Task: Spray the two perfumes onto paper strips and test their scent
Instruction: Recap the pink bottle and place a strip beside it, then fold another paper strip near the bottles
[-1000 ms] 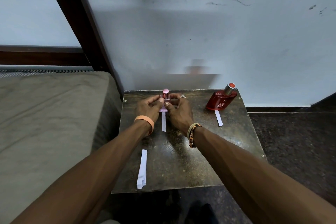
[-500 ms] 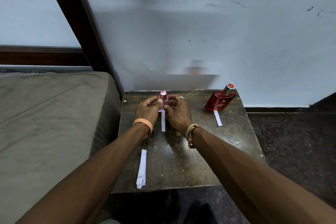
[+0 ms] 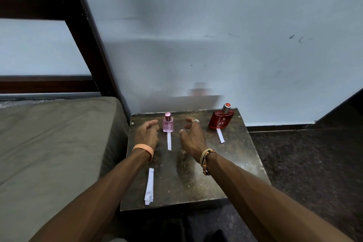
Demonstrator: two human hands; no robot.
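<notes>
A small pink perfume bottle [image 3: 168, 124] stands upright near the back of the dark table [image 3: 196, 179], with a white paper strip [image 3: 169, 141] lying just in front of it. My left hand [image 3: 146, 133] hovers to the bottle's left and my right hand [image 3: 191, 136] to its right; both are apart from it, fingers loosely curled, holding nothing. A red perfume bottle [image 3: 221, 119] with a silver neck stands at the back right, another paper strip [image 3: 220, 135] lying in front of it.
A small stack of spare paper strips [image 3: 149, 186] lies near the table's front left edge. A bed with a grey-green mattress [image 3: 55, 147] and dark wooden headboard [image 3: 84, 31] adjoins the table's left side. The wall [image 3: 235, 45] stands directly behind.
Both hands have let go of the pink bottle and drawn apart to either side. The bottle now stands free above its strip. The camera view has tilted upward a little.
</notes>
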